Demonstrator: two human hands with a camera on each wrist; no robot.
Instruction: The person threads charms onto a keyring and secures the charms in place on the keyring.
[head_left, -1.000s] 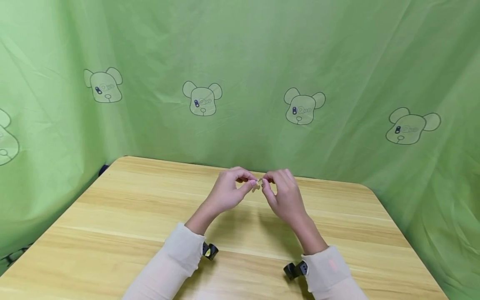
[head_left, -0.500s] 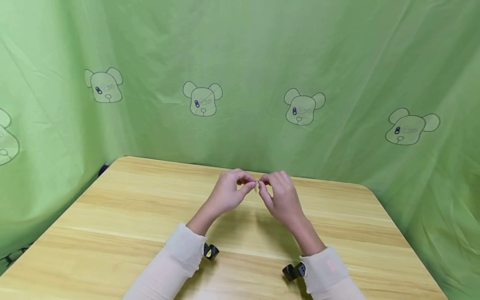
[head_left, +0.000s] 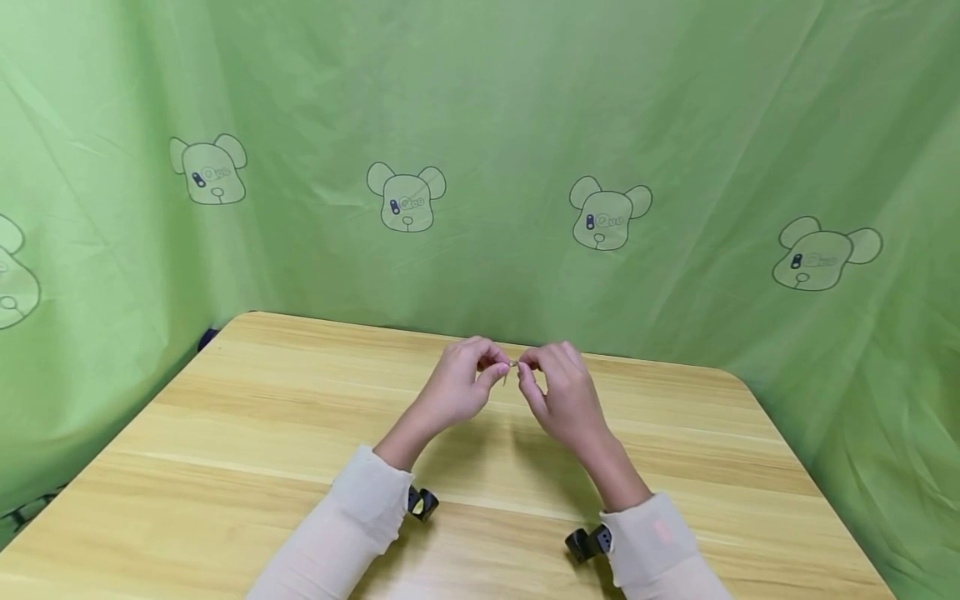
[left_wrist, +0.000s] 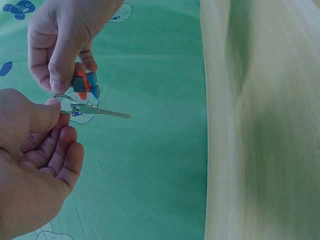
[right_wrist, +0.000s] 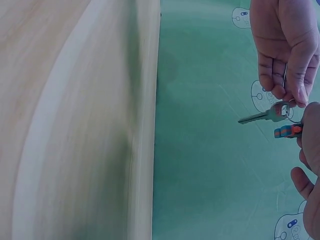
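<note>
Both hands are raised over the far part of the table, fingertips almost together. My left hand (head_left: 457, 383) pinches a metal key ring (left_wrist: 66, 103) between thumb and fingers. The opposite side of that ring is pinched by my right hand (head_left: 566, 393). A metal key (right_wrist: 265, 116) hangs from the ring, its blade pointing down toward the table. A small orange, blue and dark figure charm (left_wrist: 85, 84) hangs beside the right fingertips, partly covered by them in the right wrist view. In the head view the ring and key are tiny and mostly hidden.
The wood-grain table (head_left: 262, 417) spreads below the hands. A green curtain (head_left: 495, 100) printed with bear heads stands behind and at both sides. A black wrist camera (head_left: 588, 543) sits at the right cuff, another wrist camera (head_left: 422, 503) at the left.
My right hand has shifted slightly left, bringing the fingertips closer together. The hanging key has turned from showing its flat side to a thin edge. The left hand stays nearly still.
</note>
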